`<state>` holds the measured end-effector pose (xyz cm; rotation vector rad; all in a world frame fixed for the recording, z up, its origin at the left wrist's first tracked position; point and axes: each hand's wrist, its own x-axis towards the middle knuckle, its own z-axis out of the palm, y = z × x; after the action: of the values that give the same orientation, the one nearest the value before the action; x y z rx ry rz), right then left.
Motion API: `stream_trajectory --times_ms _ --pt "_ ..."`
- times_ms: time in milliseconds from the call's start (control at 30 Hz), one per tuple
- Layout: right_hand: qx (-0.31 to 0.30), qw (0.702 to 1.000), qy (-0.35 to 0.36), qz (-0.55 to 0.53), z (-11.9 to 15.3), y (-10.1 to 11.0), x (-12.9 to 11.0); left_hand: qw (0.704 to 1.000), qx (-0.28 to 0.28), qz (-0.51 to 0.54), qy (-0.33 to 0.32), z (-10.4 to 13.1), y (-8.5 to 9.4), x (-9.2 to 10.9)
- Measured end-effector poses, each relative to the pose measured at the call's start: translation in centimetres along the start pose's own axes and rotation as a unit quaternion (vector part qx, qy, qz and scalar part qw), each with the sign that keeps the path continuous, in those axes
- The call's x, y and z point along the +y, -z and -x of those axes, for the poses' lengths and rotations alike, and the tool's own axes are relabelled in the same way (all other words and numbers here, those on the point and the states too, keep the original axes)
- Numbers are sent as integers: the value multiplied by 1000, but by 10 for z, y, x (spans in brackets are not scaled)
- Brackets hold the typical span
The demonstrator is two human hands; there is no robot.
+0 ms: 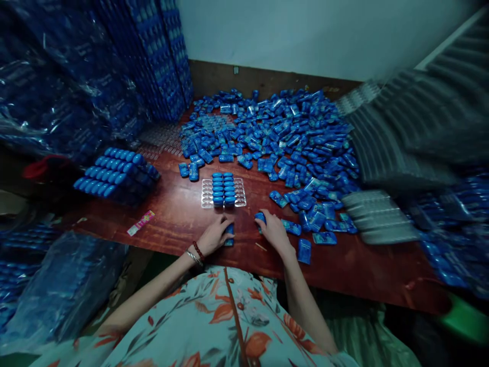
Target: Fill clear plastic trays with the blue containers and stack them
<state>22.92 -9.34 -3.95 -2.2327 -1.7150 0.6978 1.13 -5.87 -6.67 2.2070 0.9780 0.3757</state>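
At lower centre, my left hand grips a blue packet over the table, fingers narrow; my right hand pinches a second packet. Probable step: positioning single packets. Next move likely calls for level fingertip control.

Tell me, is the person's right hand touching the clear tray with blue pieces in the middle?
Apart. The head view shows a strip of reddish-brown tabletop between the right hand and the clear tray.
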Motion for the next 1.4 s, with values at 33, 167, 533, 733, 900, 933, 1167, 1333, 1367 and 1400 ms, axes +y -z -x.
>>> stream_trajectory --times_ms 33,167,533,733,900,933,1167,1333,1367,1400 --pt "-2 998 -4 -56 -2 -1 0 1000 5 20 3 -1 1 -2" --pt "-19 980 -20 -197 -5 -11 4 993 45 105 36 -7 7 -4" --pt "-87 902 -56 -419 4 -28 7 925 38 334 175 4 20 -20" --pt "-131 905 -56 -401 -1 -18 6 938 18 295 179 4 23 -23" --pt "-193 893 -59 -403 -4 -9 10 967 -19 235 95 11 36 -26" --pt "-212 884 -51 -413 -3 -7 12 969 -39 231 79 12 39 -27" --pt "-184 919 -24 -349 6 1 29 991 -14 129 44 25 43 -31" --pt "18 971 59 -229 -18 22 30 992 83 76 48 36 49 -30" --pt "49 970 72 -225 -28 27 27 988 123 65 61 36 54 -31" --pt "72 969 81 -221 -39 30 22 981 168 54 79 34 60 -31"
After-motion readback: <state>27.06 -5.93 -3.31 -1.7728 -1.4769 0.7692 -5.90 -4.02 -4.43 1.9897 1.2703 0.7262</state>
